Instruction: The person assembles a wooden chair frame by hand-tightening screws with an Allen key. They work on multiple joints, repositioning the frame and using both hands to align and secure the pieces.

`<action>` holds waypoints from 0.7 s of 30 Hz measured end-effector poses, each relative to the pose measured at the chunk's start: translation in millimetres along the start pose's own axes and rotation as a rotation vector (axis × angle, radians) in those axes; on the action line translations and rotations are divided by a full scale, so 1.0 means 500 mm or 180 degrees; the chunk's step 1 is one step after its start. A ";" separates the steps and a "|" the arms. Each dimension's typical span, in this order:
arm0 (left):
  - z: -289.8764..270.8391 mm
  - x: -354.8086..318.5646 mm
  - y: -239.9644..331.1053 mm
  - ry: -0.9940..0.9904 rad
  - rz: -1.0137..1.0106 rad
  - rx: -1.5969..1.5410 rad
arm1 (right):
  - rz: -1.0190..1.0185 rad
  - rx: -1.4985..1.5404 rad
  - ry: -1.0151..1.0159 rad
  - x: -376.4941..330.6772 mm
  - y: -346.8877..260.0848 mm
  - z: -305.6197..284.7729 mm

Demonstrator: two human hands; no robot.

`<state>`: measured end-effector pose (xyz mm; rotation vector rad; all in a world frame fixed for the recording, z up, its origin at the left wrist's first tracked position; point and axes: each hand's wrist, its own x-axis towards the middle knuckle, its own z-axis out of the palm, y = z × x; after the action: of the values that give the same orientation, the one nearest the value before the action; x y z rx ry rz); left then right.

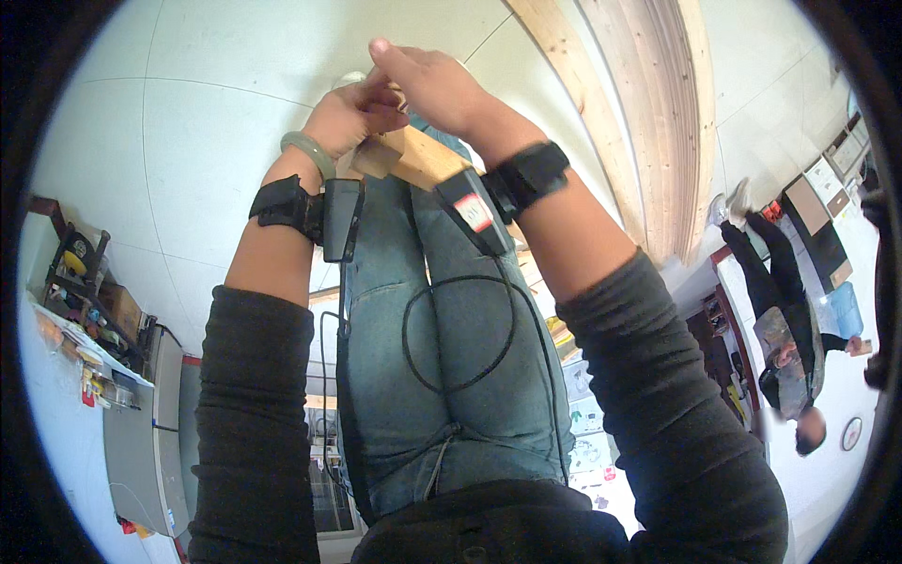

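Note:
My two hands meet above my knees, over legs in blue jeans (451, 320). My left hand (349, 115) is curled shut around the upper end of a pale wooden block (418, 158) that rests on my legs. My right hand (430, 86) lies across from the right, its fingers reaching over the left hand's fingers and pressing on the same end of the block. A green bangle (310, 150) and a black strap with a small device (340, 218) sit on my left wrist. A black strap and device (526, 177) are on the right wrist, and a black cable (460, 329) loops over my thighs.
Long pale wooden planks (648, 122) lie on the white tiled floor (188, 113) at the upper right. A person in dark clothes (785, 320) stands at the right by low cabinets (827, 216). Cluttered shelves (80, 282) and a grey cabinet (141, 442) are at the left.

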<state>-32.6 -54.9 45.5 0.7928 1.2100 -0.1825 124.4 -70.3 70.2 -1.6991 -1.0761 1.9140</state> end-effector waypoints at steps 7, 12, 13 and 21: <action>-0.001 -0.012 -0.027 -0.0489 0.0003 0.0218 | 0.0450 -0.0053 0.0118 -0.140 0.066 -0.014; -0.001 -0.033 -0.038 -0.0639 -0.0184 0.0175 | 0.0724 -0.0537 0.0301 -0.124 0.138 0.010; -0.001 -0.032 -0.033 -0.0585 -0.0195 0.0218 | 0.0612 -0.0491 0.0292 -0.103 0.139 0.015; -0.015 -0.015 0.010 -0.0441 -0.0271 0.0936 | -0.0462 -0.0319 0.0523 0.020 0.066 0.044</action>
<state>-38.3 -48.7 53.5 0.9673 1.0995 -0.4861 108.4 -91.2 39.0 -1.7450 -1.2131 1.6268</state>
